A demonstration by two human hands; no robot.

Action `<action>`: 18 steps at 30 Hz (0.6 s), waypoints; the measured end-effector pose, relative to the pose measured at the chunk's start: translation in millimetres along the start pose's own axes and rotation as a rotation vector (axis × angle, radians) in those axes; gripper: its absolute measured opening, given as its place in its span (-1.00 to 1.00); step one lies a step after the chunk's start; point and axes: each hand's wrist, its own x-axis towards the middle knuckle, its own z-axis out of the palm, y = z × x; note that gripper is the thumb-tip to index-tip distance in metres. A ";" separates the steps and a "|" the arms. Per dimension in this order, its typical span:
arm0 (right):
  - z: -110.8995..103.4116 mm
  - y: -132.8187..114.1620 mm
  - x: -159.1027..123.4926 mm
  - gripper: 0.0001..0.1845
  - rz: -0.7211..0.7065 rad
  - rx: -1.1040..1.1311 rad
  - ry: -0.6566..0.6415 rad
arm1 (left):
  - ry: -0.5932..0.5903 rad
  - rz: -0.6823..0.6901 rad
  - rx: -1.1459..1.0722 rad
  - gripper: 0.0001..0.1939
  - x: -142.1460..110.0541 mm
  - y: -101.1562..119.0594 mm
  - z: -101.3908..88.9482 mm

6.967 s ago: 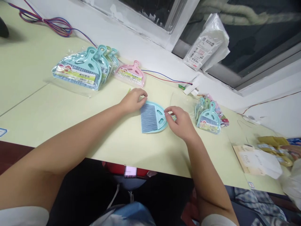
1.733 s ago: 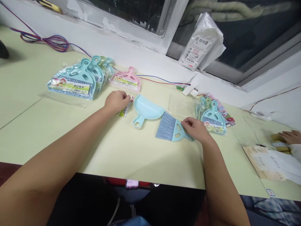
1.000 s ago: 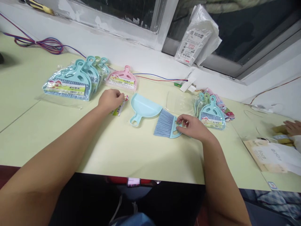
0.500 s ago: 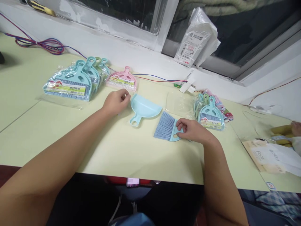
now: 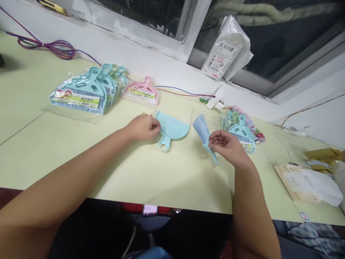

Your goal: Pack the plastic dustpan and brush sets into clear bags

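Here, the right hand pinches the brush, which slackening could drop; the left hand pinches the dustpan at nine o'clock.

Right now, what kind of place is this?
Maybe a small workroom, though I can't be sure. There's a long pale table with bagged brush-and-dustpan sets, a loose blue dustpan, and a screwdriver by the window.

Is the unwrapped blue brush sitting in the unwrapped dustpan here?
No, the right hand holds the brush, tilted, to the right of the dustpan, with a visible gap between the two.
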 end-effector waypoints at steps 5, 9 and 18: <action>12.2 5.9 7.0 -0.70 -0.031 0.047 0.119 | -0.122 0.112 -0.027 -0.71 -6.2 20.2 0.7; 23.1 6.0 8.8 -0.74 -0.011 0.037 0.244 | -0.153 0.204 -0.075 -0.71 -11.7 38.4 9.7; 51.4 -9.7 0.0 -0.79 0.032 0.005 0.343 | 0.332 -0.147 -0.161 -0.70 -1.9 21.6 5.4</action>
